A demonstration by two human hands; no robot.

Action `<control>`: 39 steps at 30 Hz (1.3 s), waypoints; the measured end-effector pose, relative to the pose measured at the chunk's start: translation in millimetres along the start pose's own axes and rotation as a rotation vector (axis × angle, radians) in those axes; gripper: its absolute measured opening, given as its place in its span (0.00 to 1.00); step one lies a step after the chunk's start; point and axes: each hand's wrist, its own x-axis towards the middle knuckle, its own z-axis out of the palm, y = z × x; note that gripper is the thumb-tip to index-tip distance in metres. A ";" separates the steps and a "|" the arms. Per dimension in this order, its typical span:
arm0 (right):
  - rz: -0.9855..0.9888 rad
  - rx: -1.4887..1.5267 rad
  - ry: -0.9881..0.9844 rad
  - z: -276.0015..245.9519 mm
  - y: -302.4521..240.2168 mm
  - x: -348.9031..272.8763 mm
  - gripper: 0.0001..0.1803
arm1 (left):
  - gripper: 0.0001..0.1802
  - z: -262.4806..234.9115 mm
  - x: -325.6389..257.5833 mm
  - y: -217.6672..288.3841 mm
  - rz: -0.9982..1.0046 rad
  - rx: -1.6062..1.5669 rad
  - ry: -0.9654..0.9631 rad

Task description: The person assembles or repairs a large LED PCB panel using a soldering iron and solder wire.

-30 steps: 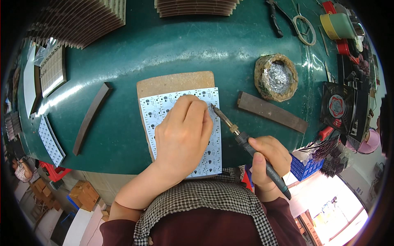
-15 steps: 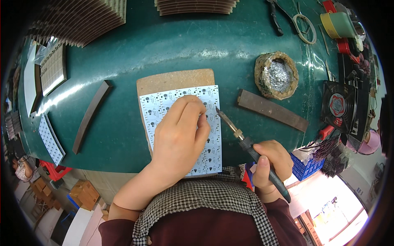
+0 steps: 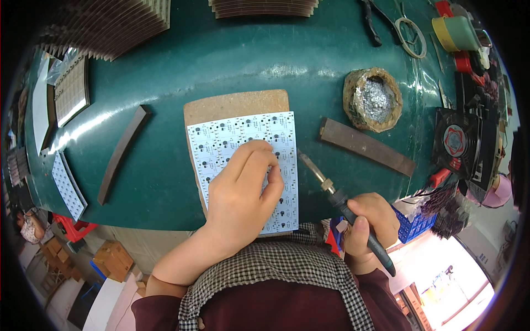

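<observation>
A white circuit board [image 3: 234, 134] with rows of small dark parts lies on a brown backing board [image 3: 237, 102] in front of me. Over its middle rests my left hand [image 3: 243, 190], fingers curled and pinched together; whatever the fingertips hold is hidden. My right hand [image 3: 374, 223] is closed round the dark handle of a soldering iron [image 3: 343, 202]. The iron slants up and left, its tip just off the board's right edge.
A crusty round pot of silvery metal [image 3: 378, 99] stands right of the board, near a dark bar [image 3: 367, 146]. Another bar [image 3: 122, 154] lies left. Stacked panels [image 3: 110, 25] sit at the far left. A small fan [image 3: 455, 140], pliers [image 3: 371, 25] and a tape roll [image 3: 410, 38] are rightward.
The soldering iron's tip has come off the circuit board and shifted right and slightly nearer me, along with my right hand. My left hand's fingers have slid slightly nearer me.
</observation>
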 end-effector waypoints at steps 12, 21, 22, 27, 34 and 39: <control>-0.032 -0.003 -0.046 6.4 1.6 -1.8 0.08 | 0.09 13.8 -0.6 -5.3 0.129 0.164 0.142; -0.038 -0.015 -0.077 5.6 -0.8 -3.8 0.08 | 0.07 12.0 -2.3 0.3 0.067 0.197 0.095; -0.033 -0.017 -0.078 5.6 -1.8 -5.4 0.08 | 0.07 11.6 -2.6 0.4 0.058 0.201 0.082; -0.030 -0.035 -0.080 0.8 -5.2 -11.2 0.08 | 0.08 9.8 -4.7 -2.2 0.092 0.178 0.090; -0.005 -0.015 -0.043 -3.6 -8.2 -15.1 0.08 | 0.10 7.6 -17.3 0.7 0.063 0.061 0.024; 0.000 -0.028 -0.090 -3.4 -8.6 -15.0 0.08 | 0.09 12.7 -17.7 -0.6 0.069 0.090 0.092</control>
